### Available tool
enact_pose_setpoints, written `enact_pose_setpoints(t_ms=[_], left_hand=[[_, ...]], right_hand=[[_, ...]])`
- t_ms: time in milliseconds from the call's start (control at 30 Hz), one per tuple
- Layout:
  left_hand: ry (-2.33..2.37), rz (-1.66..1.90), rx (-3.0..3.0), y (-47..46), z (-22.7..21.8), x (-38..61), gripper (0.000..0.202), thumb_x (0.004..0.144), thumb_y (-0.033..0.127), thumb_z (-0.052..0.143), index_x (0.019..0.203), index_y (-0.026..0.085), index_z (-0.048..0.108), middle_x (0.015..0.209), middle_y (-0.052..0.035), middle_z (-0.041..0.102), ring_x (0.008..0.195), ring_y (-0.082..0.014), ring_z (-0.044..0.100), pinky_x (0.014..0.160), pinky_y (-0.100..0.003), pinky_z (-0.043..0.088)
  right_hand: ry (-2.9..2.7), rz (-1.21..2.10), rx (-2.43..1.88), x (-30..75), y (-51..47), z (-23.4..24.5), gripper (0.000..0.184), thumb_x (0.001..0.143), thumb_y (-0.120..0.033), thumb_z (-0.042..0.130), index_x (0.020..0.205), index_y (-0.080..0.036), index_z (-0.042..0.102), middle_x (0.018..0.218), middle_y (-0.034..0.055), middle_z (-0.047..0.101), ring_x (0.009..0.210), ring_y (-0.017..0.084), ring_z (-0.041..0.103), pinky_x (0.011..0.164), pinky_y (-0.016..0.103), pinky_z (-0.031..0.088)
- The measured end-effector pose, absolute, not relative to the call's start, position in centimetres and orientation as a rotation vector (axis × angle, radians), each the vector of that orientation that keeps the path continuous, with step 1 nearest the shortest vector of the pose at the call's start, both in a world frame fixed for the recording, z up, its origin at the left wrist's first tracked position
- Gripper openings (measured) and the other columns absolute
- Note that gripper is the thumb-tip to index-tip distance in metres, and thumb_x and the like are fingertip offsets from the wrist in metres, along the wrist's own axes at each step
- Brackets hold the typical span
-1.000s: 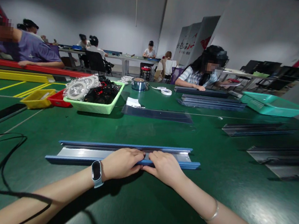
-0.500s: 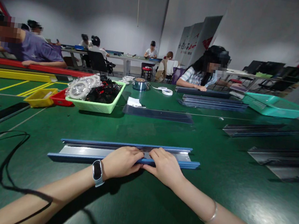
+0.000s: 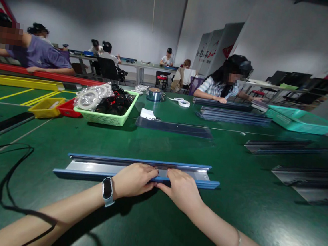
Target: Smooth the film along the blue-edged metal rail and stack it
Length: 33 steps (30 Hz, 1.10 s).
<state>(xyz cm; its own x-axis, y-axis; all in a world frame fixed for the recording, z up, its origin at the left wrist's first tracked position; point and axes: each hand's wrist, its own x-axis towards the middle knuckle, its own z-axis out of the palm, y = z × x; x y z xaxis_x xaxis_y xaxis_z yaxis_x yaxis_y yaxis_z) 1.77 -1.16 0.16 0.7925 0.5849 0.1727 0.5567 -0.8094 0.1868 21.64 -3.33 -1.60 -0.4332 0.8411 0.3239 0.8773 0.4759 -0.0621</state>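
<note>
A blue-edged metal channel profile (image 3: pixel 91 166) lies lengthwise before me on the green table, its silvery trough facing up. My left hand (image 3: pixel 137 179) grips the near wall around the middle, fingers over the edge into the trough and thumb at the outer side. Close beside it, my right hand (image 3: pixel 183 190) pinches the same wall, fingertips inside and thumb outside. Both hands are closed on the profile, with the thumbs nearly meeting. Whatever lies under the fingertips is hidden.
Beyond the profile lies a dark flat strip (image 3: pixel 175 127). A green basket (image 3: pixel 104 118) holds bagged rings and black parts. More profiles (image 3: pixel 284 147) lie to the right. A phone (image 3: pixel 6 123) and black cable (image 3: pixel 7 183) are at left. Co-workers sit across the table.
The right hand has shifted slightly to the right along the near wall, its fingertips a little farther from the left hand. The camera view has tilted up slightly; the profile stays put.
</note>
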Motion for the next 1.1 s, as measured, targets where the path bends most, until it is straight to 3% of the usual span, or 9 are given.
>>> enact_pose_setpoints(t_ms=[533, 767, 1100], left_hand=[[0.911, 0.343, 2.875, -1.4, 0.1, 2.0, 0.023, 0.089, 0.027, 0.047, 0.108, 0.017, 0.052, 0.108, -0.0087, 0.062, 0.103, -0.0209, 0.058, 0.091, -0.033, 0.046], [0.908, 0.315, 2.890, -1.4, 0.3, 2.0, 0.027, 0.090, 0.031, 0.045, 0.112, 0.016, 0.052, 0.108, -0.0090, 0.061, 0.103, -0.0210, 0.057, 0.092, -0.034, 0.046], [0.932, 0.289, 2.918, -1.6, 0.2, 2.0, 0.029, 0.090, 0.030, 0.045, 0.114, 0.015, 0.051, 0.111, -0.0085, 0.061, 0.103, -0.0211, 0.057, 0.092, -0.034, 0.046]], right_hand=[[-2.480, -0.142, -1.401, 22.2, -2.9, -2.0, 0.031, 0.081, -0.046, 0.059, 0.083, -0.014, 0.060, 0.082, 0.0102, 0.066, 0.079, 0.025, 0.063, 0.070, 0.034, 0.048], [-2.488, -0.036, -1.212, 22.9, -2.4, -2.4, 0.034, 0.082, -0.042, 0.060, 0.104, -0.015, 0.060, 0.100, 0.0107, 0.067, 0.093, 0.023, 0.062, 0.082, 0.033, 0.049], [-2.484, -0.016, -1.225, 22.7, -2.4, -2.2, 0.032, 0.079, -0.038, 0.064, 0.101, -0.014, 0.061, 0.099, 0.0118, 0.066, 0.095, 0.024, 0.061, 0.082, 0.035, 0.050]])
